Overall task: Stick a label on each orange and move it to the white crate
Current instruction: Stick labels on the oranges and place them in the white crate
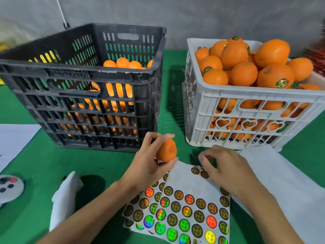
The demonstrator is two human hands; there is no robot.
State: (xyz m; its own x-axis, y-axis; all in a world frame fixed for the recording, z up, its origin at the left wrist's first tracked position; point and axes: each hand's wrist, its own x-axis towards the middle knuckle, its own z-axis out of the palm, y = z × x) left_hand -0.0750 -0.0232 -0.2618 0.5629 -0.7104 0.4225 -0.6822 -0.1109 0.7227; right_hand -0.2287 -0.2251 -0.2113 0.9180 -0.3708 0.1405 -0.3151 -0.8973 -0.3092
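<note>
An orange (166, 150) is gripped in the left hand (149, 162), above the green table (44, 164) near its front edge. The right hand (223, 166), fingers curled, pinches at the label sheet (191, 205); grip contents cannot be told. White crate (246, 120) piled full, right rear.

The black crate (82, 88) at ten o'clock is hard moulded plastic, dull and scuffed, with whitish scrapes along its rim. The white crate (246, 110) at two o'clock is smoother plastic with a faint sheen. The oranges (270, 53) heaped in it have waxy, finely dimpled peel that catches the light. The label sheets (191, 208) at six o'clock are matt white backing paper carrying glossy holographic foil stickers that flash green, red and gold. The table cover (35, 164) looks like matt green cloth or felt. The white sheet (288, 184) at four o'clock looks papery, soft and matt.
</note>
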